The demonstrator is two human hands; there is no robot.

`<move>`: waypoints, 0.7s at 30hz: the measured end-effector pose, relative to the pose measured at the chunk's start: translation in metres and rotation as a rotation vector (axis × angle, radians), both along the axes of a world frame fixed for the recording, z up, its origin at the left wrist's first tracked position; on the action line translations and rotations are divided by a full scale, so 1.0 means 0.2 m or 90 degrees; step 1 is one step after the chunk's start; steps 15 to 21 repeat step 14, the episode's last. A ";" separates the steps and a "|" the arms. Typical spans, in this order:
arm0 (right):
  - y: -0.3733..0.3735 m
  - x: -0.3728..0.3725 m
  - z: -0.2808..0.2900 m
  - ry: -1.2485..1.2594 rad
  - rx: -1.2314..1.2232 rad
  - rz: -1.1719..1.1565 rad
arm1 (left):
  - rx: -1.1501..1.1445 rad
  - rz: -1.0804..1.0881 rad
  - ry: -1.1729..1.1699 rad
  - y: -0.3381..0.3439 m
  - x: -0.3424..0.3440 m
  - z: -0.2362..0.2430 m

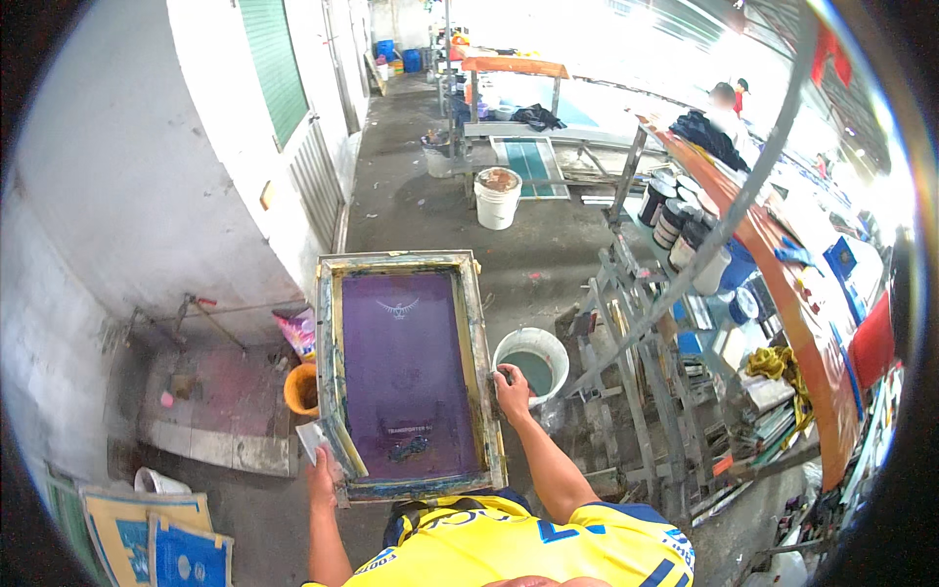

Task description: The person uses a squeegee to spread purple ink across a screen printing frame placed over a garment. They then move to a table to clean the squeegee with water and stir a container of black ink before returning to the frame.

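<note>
A screen-printing frame (330, 293) with a purple mesh (401, 342) lies in front of me, its near end close to my body. The mesh bears pale printed marks and a dark wet-looking patch (409, 450) toward the near end. My left hand (321, 477) is closed on a flat pale scraper (313, 438) beside the frame's near left corner. At the frame's right edge, my right hand (512, 393) has curled fingers, with a small dark thing at the fingertips that I cannot make out. Just beyond that hand stands a white bucket (556, 354) with greyish liquid inside.
An orange bucket (296, 391) stands left of the frame, near a low tiled basin (215, 445). Metal racks (626, 362) and a long orange-topped bench (782, 284) line the right. Ahead is a lidded white pail (497, 205). Blue-printed screens (191, 553) lie lower left.
</note>
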State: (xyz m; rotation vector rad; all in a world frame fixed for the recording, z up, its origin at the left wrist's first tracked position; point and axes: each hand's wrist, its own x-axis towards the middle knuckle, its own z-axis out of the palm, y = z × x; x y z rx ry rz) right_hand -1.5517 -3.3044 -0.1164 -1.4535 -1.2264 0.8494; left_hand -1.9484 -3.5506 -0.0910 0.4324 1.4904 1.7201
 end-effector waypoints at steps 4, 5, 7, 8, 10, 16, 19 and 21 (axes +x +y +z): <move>0.86 -0.30 0.19 -0.042 -0.007 -0.013 | -0.006 -0.026 -0.009 0.90 -0.28 0.15; 1.08 -0.41 0.25 -0.034 -0.051 -0.008 | -0.010 -0.017 -0.001 1.14 -0.35 0.17; 1.64 -0.54 0.15 -0.001 -0.002 -0.029 | -0.010 -0.025 0.006 1.71 -0.49 0.18; 1.90 -0.66 0.17 -0.018 -0.009 -0.032 | 0.002 -0.056 -0.018 1.96 -0.64 0.13; 2.41 -0.89 0.23 -0.013 -0.024 -0.024 | -0.004 -0.073 -0.008 2.51 -0.91 0.12; 3.47 -1.34 0.57 -0.042 -0.025 -0.027 | 0.020 -0.012 0.020 3.69 -1.44 0.25; 3.47 -1.34 0.57 -0.042 -0.025 -0.027 | 0.020 -0.012 0.020 3.69 -1.44 0.25; 3.47 -1.34 0.57 -0.042 -0.025 -0.027 | 0.020 -0.012 0.020 3.69 -1.44 0.25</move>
